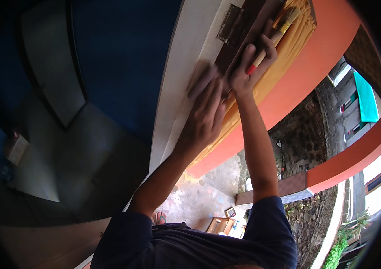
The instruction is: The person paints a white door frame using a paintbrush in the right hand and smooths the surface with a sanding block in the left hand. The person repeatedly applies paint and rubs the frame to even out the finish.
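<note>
My left hand point(203, 117) presses against the pale door frame point(179, 76), fingers stretched upward and partly smeared by motion. Under its fingertips is a blurred dark grey pad point(200, 84), perhaps folded sandpaper. Higher and to the right, my right hand point(246, 76) grips a paintbrush point(261, 57) with a pale wooden, red-ended handle. Its light bristles point up and away, over a gathered yellow curtain point(296, 42). Some right fingers lie along the dark brown strip point(233, 56) of the frame; their tips are partly hidden.
A metal plate point(229, 22) is set into the frame above my hands. Left is a dim room with a blue wall point(121, 54) and a small box point(17, 148). An orange wall point(284, 89) rises at right. Below stands a wooden table point(219, 225) near a sandalled foot point(160, 218).
</note>
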